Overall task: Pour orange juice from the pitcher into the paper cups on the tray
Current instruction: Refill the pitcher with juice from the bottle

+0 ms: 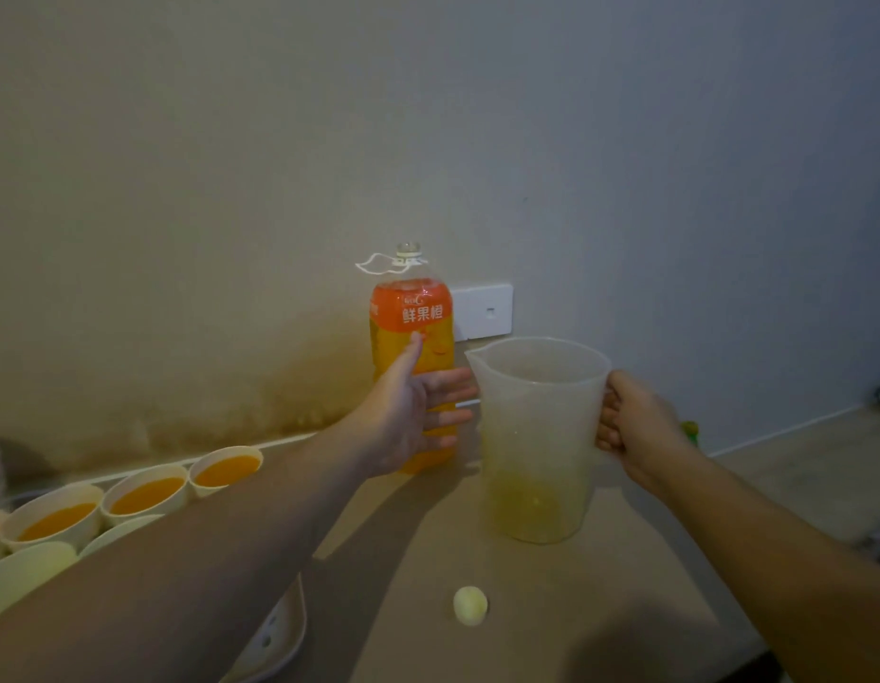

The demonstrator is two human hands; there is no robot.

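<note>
A translucent plastic pitcher (536,436) stands on the tan table with only a little orange juice in its bottom. My right hand (635,426) grips its handle on the right side. Just left of it, by the wall, stands a tall orange juice bottle (411,327) with its cap off. My left hand (413,411) is against the bottle's front, thumb up, fingers straight and reaching across to its right edge. Several white paper cups (147,492) filled with juice sit on a white tray (280,638) at the lower left, partly hidden by my left forearm.
A pale bottle cap (470,605) lies on the table in front of the pitcher. A white wall socket (482,313) is behind the bottle. A small green object (689,428) sits at the back right. The table's front edge runs at the lower right.
</note>
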